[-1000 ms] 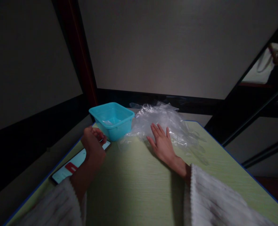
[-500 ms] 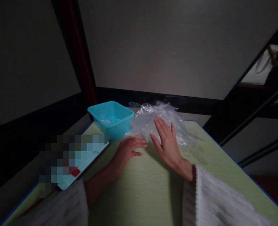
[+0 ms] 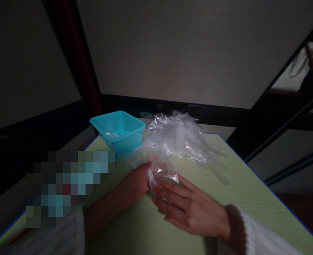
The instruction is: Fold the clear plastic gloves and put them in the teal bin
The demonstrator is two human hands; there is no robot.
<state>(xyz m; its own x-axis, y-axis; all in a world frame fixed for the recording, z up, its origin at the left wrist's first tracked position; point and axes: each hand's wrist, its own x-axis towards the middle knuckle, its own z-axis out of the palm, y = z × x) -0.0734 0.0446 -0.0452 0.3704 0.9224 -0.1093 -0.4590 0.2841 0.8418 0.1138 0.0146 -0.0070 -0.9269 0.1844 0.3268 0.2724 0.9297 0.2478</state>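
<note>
A thin clear plastic glove (image 3: 160, 171) is bunched between my two hands over the near middle of the table. My left hand (image 3: 137, 180) has its thumb and fingers closed at the glove's left side; some fingertips show through the film. At the other side, my right hand (image 3: 190, 207) grips the gathered edge, its fingers bent toward the left hand. Just beyond lies a loose pile of clear plastic gloves (image 3: 180, 136), with finger-like ends spreading to the right. The overlapping film makes the held glove's outline hard to follow.
A turquoise plastic basin (image 3: 128, 141) stands left of the pile, with something clear inside. Along the left edge lies a pixelated item (image 3: 74, 184). The pale green table (image 3: 135, 230) has a blue rim, and walls rise behind it. A white bag (image 3: 291, 76) sits far right.
Both hands were open, reaching toward the pile. Now they have drawn one plastic glove nearer and closed on it. My right hand has come back toward me, and the view has shifted slightly.
</note>
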